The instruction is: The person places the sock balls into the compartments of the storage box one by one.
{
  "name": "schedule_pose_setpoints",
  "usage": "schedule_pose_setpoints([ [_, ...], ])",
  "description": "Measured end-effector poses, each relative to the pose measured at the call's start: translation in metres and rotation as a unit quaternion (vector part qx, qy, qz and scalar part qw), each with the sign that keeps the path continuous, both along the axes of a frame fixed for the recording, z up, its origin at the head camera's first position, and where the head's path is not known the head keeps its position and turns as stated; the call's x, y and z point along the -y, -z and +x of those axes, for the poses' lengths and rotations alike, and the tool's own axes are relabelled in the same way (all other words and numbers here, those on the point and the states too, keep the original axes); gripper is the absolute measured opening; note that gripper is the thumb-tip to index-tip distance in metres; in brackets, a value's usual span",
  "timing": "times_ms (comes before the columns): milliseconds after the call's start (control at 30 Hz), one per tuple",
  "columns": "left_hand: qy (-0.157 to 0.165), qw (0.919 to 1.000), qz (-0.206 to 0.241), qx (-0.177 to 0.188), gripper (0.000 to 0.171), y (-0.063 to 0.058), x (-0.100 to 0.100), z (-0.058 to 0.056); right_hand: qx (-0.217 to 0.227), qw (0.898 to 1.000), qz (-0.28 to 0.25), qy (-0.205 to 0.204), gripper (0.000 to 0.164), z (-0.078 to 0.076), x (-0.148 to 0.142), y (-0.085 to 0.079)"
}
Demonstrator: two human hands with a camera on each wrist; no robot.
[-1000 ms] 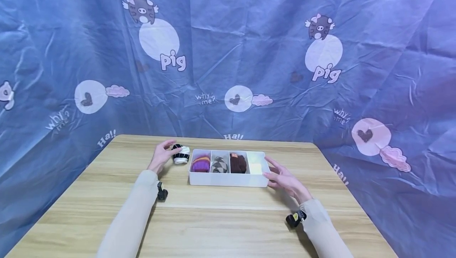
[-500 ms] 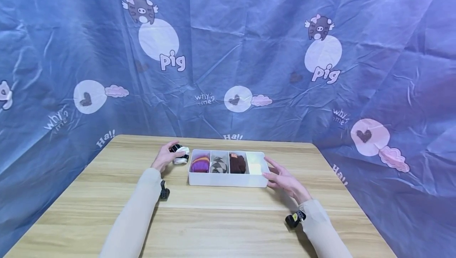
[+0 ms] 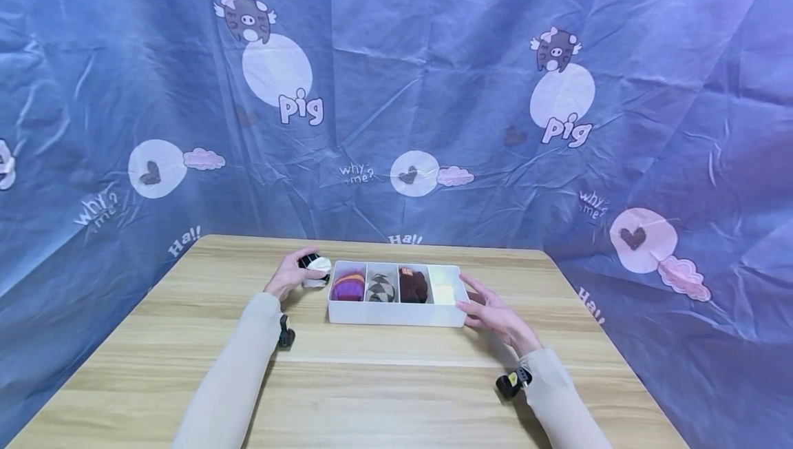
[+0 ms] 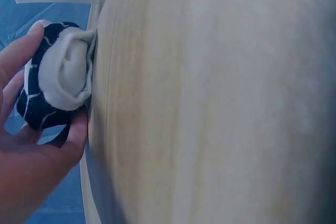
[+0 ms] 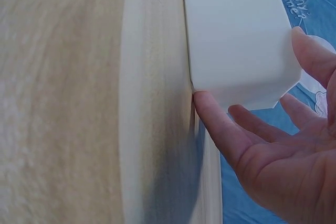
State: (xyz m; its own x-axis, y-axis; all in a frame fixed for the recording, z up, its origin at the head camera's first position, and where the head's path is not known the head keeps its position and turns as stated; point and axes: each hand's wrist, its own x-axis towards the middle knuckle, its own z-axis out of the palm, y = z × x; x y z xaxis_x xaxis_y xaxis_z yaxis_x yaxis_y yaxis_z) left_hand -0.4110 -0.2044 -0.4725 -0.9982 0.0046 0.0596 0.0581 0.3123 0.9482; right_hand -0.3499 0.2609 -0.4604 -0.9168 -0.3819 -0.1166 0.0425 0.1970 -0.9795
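Observation:
My left hand (image 3: 290, 274) grips a rolled-up pair of black-and-white socks (image 3: 317, 271) just left of the white divided box (image 3: 396, 312). The left wrist view shows thumb and fingers on opposite sides of the roll (image 4: 58, 77), its white folded cuff facing the camera, close over the tabletop. At the box's other end, my right hand (image 3: 498, 312) holds the right end wall, thumb and fingers spread around it. Inside the box, from left to right, lie a purple sock roll (image 3: 349, 286), a grey-and-beige patterned one (image 3: 381, 288) and a dark brown one (image 3: 414, 285). The rightmost compartment (image 3: 443, 282) has nothing in it.
The box stands on a wood-grain table (image 3: 384, 394), near its far side. A blue printed cloth (image 3: 372, 91) hangs behind the table and along both sides. Small black cameras are strapped to both wrists.
The left hand has shifted a little to the right and its fingers have closed around the black-and-white sock roll, which has turned slightly. The right hand and the box stay in place.

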Motion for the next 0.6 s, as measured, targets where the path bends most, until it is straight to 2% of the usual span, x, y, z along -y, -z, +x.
schedule_pose_setpoints([
  [167, 0.002, 1.0000, 0.000, -0.010, 0.072, -0.0018, -0.0015, 0.0043, 0.006, 1.000, -0.004, 0.003, 0.079, 0.0004, 0.0003, 0.0002],
  [400, -0.003, 0.9989, -0.028, -0.038, 0.064, -0.0038, -0.0002, 0.0085, 0.006, 1.000, -0.006, 0.002, 0.080, 0.0004, 0.0005, 0.0018],
  [600, -0.019, 0.9995, -0.006, -0.024, 0.065, -0.0086, 0.0016, 0.0055, 0.003, 1.000, -0.009, 0.003, 0.080, -0.0012, -0.0002, 0.0029],
])
